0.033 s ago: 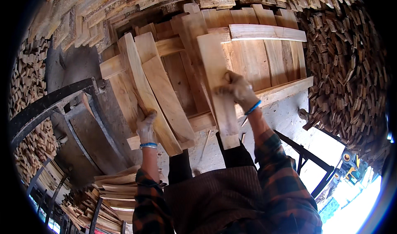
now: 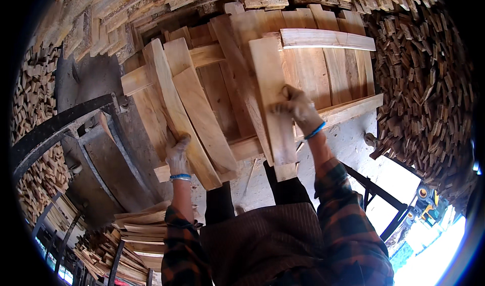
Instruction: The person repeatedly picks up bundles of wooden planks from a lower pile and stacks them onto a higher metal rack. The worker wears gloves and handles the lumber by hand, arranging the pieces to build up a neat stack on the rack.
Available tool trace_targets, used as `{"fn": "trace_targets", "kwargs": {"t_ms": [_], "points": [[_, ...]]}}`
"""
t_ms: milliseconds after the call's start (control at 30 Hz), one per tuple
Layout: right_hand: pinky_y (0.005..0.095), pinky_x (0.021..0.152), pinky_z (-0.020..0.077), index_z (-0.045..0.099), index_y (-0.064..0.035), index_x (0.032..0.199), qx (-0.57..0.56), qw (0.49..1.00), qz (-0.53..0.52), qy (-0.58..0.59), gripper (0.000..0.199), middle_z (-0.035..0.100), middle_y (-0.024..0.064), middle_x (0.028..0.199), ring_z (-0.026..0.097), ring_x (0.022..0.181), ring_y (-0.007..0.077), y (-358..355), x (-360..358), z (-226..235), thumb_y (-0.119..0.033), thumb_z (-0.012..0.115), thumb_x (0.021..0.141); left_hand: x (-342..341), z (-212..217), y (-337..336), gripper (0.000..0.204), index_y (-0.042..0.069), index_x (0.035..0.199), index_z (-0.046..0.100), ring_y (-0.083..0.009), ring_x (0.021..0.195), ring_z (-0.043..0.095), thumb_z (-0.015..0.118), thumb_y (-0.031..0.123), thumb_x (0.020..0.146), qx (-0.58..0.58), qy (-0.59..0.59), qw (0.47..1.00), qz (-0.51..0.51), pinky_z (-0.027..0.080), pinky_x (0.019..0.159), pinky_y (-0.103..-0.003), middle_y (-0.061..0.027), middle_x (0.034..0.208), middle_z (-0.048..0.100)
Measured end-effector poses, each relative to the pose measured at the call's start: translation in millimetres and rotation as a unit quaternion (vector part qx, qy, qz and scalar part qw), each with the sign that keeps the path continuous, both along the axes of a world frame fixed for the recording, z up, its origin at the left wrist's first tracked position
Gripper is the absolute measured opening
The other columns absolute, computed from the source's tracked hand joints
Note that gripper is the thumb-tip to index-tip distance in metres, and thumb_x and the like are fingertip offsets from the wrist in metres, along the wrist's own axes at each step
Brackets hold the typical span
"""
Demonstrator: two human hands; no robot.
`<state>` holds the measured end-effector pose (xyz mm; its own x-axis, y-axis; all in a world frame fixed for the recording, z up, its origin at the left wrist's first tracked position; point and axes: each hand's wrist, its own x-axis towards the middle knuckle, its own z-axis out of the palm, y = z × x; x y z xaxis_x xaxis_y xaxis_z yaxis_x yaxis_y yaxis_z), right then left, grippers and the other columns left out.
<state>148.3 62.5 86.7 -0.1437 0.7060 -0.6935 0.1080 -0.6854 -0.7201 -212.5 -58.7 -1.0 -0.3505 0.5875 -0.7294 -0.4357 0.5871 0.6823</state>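
Observation:
My left hand (image 2: 178, 156), in a pale knit glove, is closed on the left edge of a long wooden board (image 2: 175, 104) that slants across the layer of planks. In my right hand (image 2: 302, 110), also gloved with a blue cuff, the fingers and thumb grip the right edge of another flat board (image 2: 269, 69). This board's near end overhangs the stack, above my leg. Between the hands lies a wider board (image 2: 204, 117), and a darker narrow plank (image 2: 237, 66) leans beside the right-hand board. My fingertips under the edges are partly hidden.
Crosswise battens, one a near batten (image 2: 351, 109), lie over the planks. A pale strip (image 2: 328, 38) rests at the far right. Tall wood stacks (image 2: 424, 89) rise at the right and far side. A dark metal frame (image 2: 65, 129) stands left, and more boards (image 2: 144, 235) lie lower left.
My right hand and its board have shifted slightly to the right, and the board's near end has drawn a little farther away. My left hand has hardly moved.

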Motion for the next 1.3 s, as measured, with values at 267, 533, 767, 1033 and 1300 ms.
{"fn": "trace_targets", "kwargs": {"t_ms": [267, 533, 767, 1033, 1300], "points": [[0.0245, 0.077, 0.0477, 0.057, 0.0060, 0.113, 0.002, 0.999, -0.043, -0.009, 0.046, 0.064, 0.0060, 0.089, 0.059, 0.079, 0.0145, 28, 85, -67, -0.006, 0.077, 0.074, -11, -28, -8, 0.036, -0.003, 0.118, 0.056, -0.0179, 0.083, 0.060, 0.063, 0.011, 0.086, 0.029, -0.021, 0.999, 0.017, 0.052, 0.078, -0.030, -0.0086, 0.099, 0.061], [0.0286, 0.083, 0.0526, 0.033, -0.0048, 0.143, 0.088, 0.978, -0.051, -0.181, 0.076, 0.059, 0.0174, 0.121, 0.064, 0.097, 0.0218, 2, 56, -68, -0.011, 0.073, 0.079, -17, -33, -10, 0.063, 0.001, 0.135, 0.046, -0.0149, 0.082, 0.055, 0.071, 0.008, 0.078, 0.044, -0.011, 0.998, -0.048, 0.048, 0.077, -0.027, -0.0048, 0.099, 0.059], [0.0480, 0.095, 0.0445, 0.022, -0.0175, 0.148, 0.191, 0.815, 0.269, -0.477, 0.101, 0.045, 0.0266, 0.131, 0.048, 0.119, 0.0408, -11, -95, -5, -0.035, 0.081, 0.069, -1, -4, -3, 0.056, -0.002, 0.125, 0.052, -0.0171, 0.083, 0.061, 0.074, 0.017, 0.077, 0.031, 0.137, 0.984, -0.107, 0.051, 0.077, -0.027, -0.0097, 0.102, 0.063], [0.0364, 0.086, 0.0519, 0.035, -0.0040, 0.143, 0.198, 0.936, 0.107, -0.270, 0.094, 0.057, 0.0225, 0.123, 0.060, 0.103, 0.0344, -5, -58, 51, -0.020, 0.076, 0.061, -9, 3, -4, 0.051, -0.005, 0.120, 0.057, -0.0137, 0.083, 0.061, 0.076, 0.004, 0.073, 0.014, -0.029, 0.999, -0.020, 0.051, 0.079, -0.025, -0.0061, 0.104, 0.064], [0.0305, 0.066, 0.0522, 0.032, 0.0130, 0.138, 0.129, 0.982, -0.135, 0.033, 0.069, 0.063, 0.0123, 0.077, 0.059, 0.063, 0.0151, -3, 106, 1, 0.003, 0.049, 0.071, -6, -1, 10, 0.069, 0.001, 0.136, 0.045, -0.0164, 0.090, 0.059, 0.074, -0.001, 0.073, -0.058, 0.023, 0.995, -0.075, 0.050, 0.084, -0.026, -0.0058, 0.110, 0.061]]}}
